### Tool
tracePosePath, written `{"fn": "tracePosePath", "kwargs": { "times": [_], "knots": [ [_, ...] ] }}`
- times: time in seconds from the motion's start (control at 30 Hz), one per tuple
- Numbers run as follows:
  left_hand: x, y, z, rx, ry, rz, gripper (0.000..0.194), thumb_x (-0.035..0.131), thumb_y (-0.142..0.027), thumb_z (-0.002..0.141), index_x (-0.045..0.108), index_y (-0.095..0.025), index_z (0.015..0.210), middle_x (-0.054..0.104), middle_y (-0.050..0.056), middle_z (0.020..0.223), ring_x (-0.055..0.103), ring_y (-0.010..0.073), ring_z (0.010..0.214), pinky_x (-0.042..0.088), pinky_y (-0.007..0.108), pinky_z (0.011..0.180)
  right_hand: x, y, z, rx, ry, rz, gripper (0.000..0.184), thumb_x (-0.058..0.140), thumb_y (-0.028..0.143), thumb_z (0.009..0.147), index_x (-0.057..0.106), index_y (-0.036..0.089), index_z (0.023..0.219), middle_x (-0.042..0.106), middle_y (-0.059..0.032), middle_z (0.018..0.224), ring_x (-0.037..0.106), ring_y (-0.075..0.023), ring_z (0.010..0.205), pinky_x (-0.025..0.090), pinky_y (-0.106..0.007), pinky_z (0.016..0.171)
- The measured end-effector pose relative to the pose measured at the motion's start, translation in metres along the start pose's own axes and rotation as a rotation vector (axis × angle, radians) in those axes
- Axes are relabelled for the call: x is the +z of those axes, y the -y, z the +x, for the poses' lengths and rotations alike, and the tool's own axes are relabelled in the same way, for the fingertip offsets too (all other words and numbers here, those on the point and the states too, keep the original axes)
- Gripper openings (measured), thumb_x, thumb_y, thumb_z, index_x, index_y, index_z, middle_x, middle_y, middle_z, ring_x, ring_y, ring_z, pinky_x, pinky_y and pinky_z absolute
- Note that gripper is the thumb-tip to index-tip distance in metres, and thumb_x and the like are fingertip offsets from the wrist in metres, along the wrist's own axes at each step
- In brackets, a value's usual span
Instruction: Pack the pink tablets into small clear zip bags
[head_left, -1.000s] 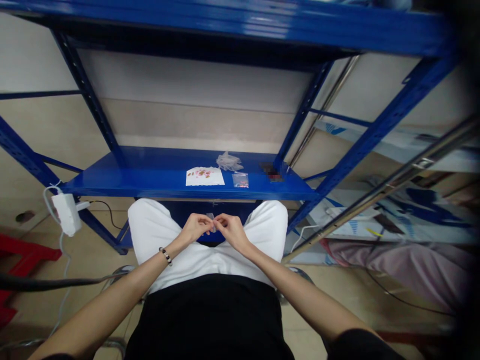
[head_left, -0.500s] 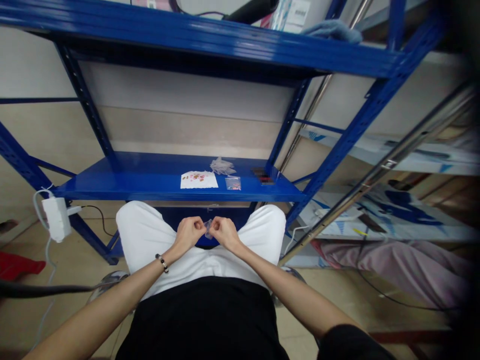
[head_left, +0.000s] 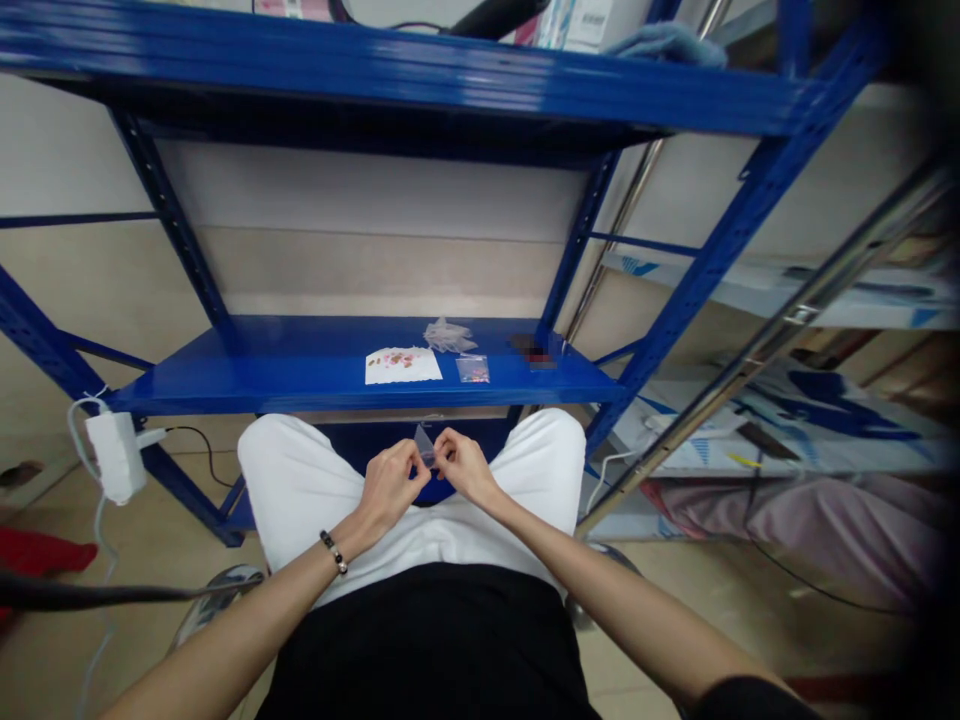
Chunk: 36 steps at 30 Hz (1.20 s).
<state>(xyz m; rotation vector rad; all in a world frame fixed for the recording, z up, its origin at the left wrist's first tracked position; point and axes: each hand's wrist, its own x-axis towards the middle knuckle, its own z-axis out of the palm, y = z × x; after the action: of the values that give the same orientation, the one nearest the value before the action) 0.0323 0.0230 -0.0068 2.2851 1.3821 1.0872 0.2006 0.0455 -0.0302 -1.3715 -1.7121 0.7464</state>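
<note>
Over my lap, a small clear plastic bag [head_left: 424, 444] stands up between my two hands, its top corner pointing toward the shelf. My left hand [head_left: 390, 484] is closed, with thumb and forefinger pinching the bag's left side low down. My right hand [head_left: 464, 466] is closed too and grips the right side. Whether the bag holds anything cannot be made out. On the blue shelf in front lie a white paper [head_left: 405, 374] with several small coloured pieces on it, a filled small zip bag [head_left: 473, 369], and a pile of clear bags [head_left: 449, 335].
A blue metal shelf board [head_left: 300, 375] runs just beyond my knees. Its upper beam [head_left: 405, 70] crosses above. On the left hangs a white power strip [head_left: 115, 458]. To the right slants a steel pole [head_left: 720, 395] by another rack. A dark, blurred-out object [head_left: 541, 355] lies at the shelf's right.
The plastic bag was mostly hidden between my bunched fingers and now stands up in view. My left hand has turned and its fingers have opened out a little. The view has shifted slightly.
</note>
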Motion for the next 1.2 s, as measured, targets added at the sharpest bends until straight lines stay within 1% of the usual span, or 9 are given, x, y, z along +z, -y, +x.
{"fn": "tracePosePath", "kwargs": {
  "times": [0.13,0.23,0.33,0.43,0.73,0.87,1.0,1.07,1.2],
  "knots": [
    [0.001,0.012,0.015,-0.013,0.022,-0.309,0.010,0.049,-0.025,0.090,0.056,-0.020,0.084,0.059,0.002,0.085,0.057,0.0159,0.079,0.042,0.027,0.071,-0.006,0.000,0.009,-0.022,-0.034,0.183,0.012,0.050,0.017,0.077,0.055,0.020,0.087,0.065,0.0024,0.069,0.064,-0.0115,0.052,0.049,-0.019,0.050],
    [0.006,0.025,0.023,-0.204,-0.003,-0.588,0.022,0.054,-0.036,0.090,0.057,-0.019,0.105,0.062,0.008,0.107,0.060,0.0187,0.096,0.047,0.028,0.075,-0.012,0.006,0.012,0.016,0.014,0.378,0.014,0.056,0.030,0.081,0.056,0.019,0.090,0.064,0.0013,0.070,0.065,-0.0133,0.053,0.048,-0.019,0.043],
    [0.009,0.034,0.022,-0.468,0.140,-0.912,0.038,0.063,-0.039,0.086,0.053,-0.018,0.116,0.064,0.013,0.114,0.063,0.0214,0.102,0.052,0.030,0.073,-0.018,0.015,0.011,0.053,0.079,0.537,0.029,0.064,0.041,0.078,0.059,0.017,0.094,0.064,-0.0001,0.071,0.065,-0.0142,0.053,0.049,-0.020,0.042],
    [0.009,0.036,0.018,-0.572,0.285,-1.175,0.045,0.068,-0.037,0.084,0.052,-0.017,0.122,0.068,0.016,0.113,0.068,0.0239,0.098,0.055,0.032,0.071,-0.023,0.017,0.008,0.076,0.095,0.617,0.034,0.067,0.045,0.076,0.062,0.017,0.095,0.065,-0.0008,0.071,0.064,-0.0135,0.053,0.050,-0.020,0.043],
    [0.008,0.040,0.026,-0.594,0.226,-1.147,0.030,0.077,-0.029,0.077,0.066,-0.008,0.096,0.074,0.017,0.095,0.072,0.0187,0.078,0.058,0.026,0.071,-0.032,0.010,0.024,0.080,-0.037,0.567,0.051,0.073,0.038,0.068,0.055,0.017,0.111,0.062,0.0044,0.066,0.060,-0.0133,0.041,0.041,-0.018,0.032],
    [-0.008,0.046,0.035,-0.513,0.056,-1.112,0.033,0.081,-0.032,0.072,0.067,-0.007,0.090,0.075,0.016,0.086,0.072,0.0186,0.072,0.059,0.029,0.071,-0.041,0.014,0.024,0.117,-0.135,0.600,0.051,0.069,0.037,0.070,0.053,0.018,0.114,0.064,0.0010,0.076,0.064,-0.0133,0.049,0.046,-0.019,0.038],
    [-0.042,0.058,0.078,-0.376,-0.209,-1.044,0.038,0.082,-0.036,0.069,0.066,-0.007,0.089,0.075,0.015,0.085,0.072,0.0199,0.074,0.059,0.033,0.076,-0.049,0.016,0.015,0.172,-0.164,0.634,0.043,0.065,0.032,0.071,0.054,0.018,0.110,0.065,-0.0017,0.081,0.065,-0.0134,0.055,0.047,-0.019,0.041],
    [-0.059,0.063,0.117,-0.268,-0.243,-0.925,0.042,0.081,-0.040,0.069,0.065,-0.007,0.090,0.074,0.015,0.082,0.072,0.0213,0.073,0.059,0.036,0.076,-0.050,0.017,0.010,0.179,-0.141,0.643,0.041,0.063,0.029,0.070,0.055,0.018,0.109,0.064,-0.0015,0.082,0.064,-0.0127,0.055,0.047,-0.018,0.040],
    [-0.085,0.062,0.206,-0.102,0.131,-0.571,0.031,0.077,-0.034,0.072,0.068,-0.007,0.083,0.072,0.012,0.070,0.070,0.0199,0.065,0.057,0.033,0.069,-0.049,0.021,0.009,0.174,-0.049,0.606,0.034,0.061,0.028,0.069,0.059,0.019,0.101,0.061,0.0002,0.080,0.062,-0.0120,0.052,0.043,-0.018,0.036]
  ]
}}
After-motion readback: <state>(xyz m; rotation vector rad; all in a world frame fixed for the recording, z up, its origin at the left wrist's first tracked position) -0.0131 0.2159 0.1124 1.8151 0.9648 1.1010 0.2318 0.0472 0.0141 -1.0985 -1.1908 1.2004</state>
